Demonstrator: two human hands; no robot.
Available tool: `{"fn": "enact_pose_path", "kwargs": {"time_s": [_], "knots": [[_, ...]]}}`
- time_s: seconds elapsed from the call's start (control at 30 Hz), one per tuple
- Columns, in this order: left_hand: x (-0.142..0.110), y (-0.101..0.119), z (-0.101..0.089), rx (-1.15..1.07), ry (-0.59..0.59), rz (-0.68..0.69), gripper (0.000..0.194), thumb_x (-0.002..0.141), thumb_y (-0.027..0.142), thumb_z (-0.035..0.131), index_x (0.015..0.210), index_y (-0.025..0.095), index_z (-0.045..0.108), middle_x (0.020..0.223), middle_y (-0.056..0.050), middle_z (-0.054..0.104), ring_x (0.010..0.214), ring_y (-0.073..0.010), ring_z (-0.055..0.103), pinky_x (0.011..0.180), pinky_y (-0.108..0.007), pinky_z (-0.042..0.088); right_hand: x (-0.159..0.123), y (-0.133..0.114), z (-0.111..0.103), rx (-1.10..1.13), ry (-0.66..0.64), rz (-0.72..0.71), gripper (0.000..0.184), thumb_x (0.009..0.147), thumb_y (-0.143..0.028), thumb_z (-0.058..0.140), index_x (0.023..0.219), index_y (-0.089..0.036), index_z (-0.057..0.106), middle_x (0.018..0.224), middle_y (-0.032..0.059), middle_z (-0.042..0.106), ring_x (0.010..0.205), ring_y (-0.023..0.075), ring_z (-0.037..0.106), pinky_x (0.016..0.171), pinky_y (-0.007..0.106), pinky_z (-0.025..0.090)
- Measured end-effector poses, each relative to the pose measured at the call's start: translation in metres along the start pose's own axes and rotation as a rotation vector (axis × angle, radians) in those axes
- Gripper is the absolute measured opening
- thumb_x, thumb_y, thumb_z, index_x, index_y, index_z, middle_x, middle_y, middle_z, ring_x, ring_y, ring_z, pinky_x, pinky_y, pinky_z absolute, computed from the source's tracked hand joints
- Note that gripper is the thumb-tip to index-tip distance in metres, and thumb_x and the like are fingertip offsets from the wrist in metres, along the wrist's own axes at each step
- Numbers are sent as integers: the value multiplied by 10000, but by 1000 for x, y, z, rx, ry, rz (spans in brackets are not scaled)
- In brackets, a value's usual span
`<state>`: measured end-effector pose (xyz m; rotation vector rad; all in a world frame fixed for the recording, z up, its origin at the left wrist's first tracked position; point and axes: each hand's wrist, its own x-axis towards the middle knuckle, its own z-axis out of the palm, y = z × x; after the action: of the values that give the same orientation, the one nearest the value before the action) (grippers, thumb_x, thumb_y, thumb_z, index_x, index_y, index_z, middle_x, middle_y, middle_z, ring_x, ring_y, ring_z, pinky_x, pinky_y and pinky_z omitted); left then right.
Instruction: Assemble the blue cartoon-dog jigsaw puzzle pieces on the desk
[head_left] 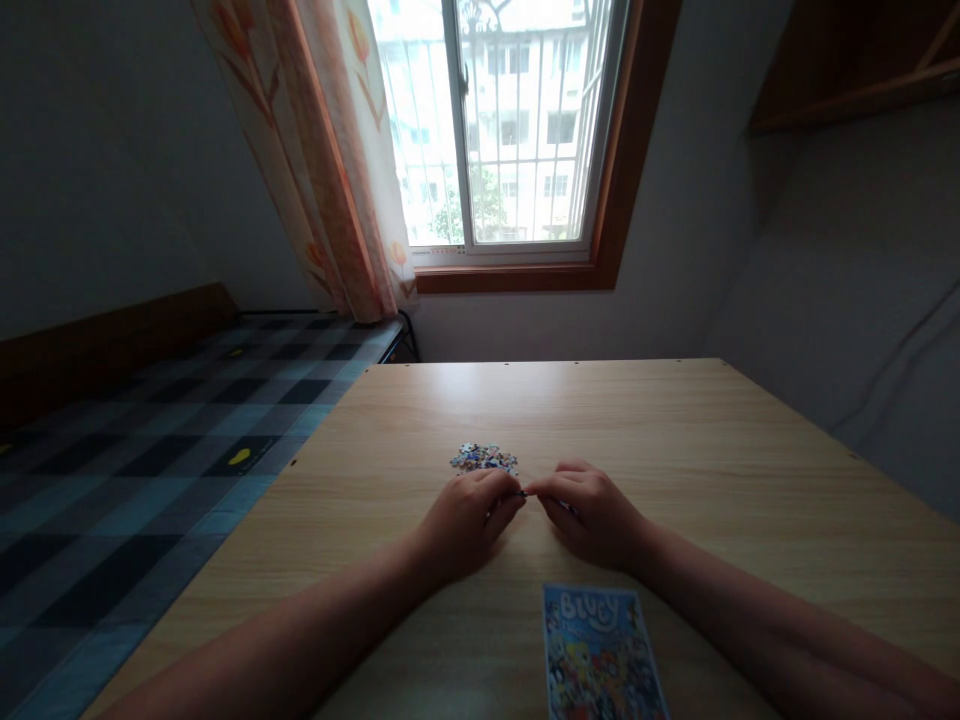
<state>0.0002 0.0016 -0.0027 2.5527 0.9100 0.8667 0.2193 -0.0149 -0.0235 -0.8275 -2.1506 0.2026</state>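
Note:
A heap of small jigsaw puzzle pieces in mixed colours lies on the wooden table, just beyond my left hand. That hand is closed, pinching a small dark puzzle piece between thumb and fingertips. Facing it from the right, my right hand is also closed, its index fingertip at the edge of the same piece. A bit of something bluish shows under its curled fingers, too small to make out. Closer to me lies a colourful picture sheet with "Bluey" lettering and cartoon figures.
The wooden table reaches toward the wall under the window. Left of it stands a bed with a checked cover; a flowered curtain hangs above its far end. A wooden shelf juts out at upper right.

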Motion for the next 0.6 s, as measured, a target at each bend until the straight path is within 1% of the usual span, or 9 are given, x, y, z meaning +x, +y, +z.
{"fn": "enact_pose_path", "kwargs": {"time_s": [0.17,0.43,0.6], "knots": [[0,0,-1,-2,-20,20,174,976,238,487,833,196,577,777,-19,653,679,-143,569,629,-261,411,1,-1,-1,6,-1,-5,222,949,-141,525,1042,-217,713,791,50,732,704,192,578,689,326,435],[1,2,-1,-4,-33,27,169,967,225,500,822,193,581,765,-12,643,683,-138,563,631,-255,410,0,0,0,1,-16,3,233,942,-134,528,1060,-217,711,791,52,731,713,192,590,697,326,445],[1,0,-2,3,-21,15,162,967,254,515,839,198,597,782,-17,651,683,-139,564,638,-261,422,-1,2,-1,-20,20,8,245,951,-144,525,1082,-222,717,795,54,725,729,197,599,731,342,455]]}}
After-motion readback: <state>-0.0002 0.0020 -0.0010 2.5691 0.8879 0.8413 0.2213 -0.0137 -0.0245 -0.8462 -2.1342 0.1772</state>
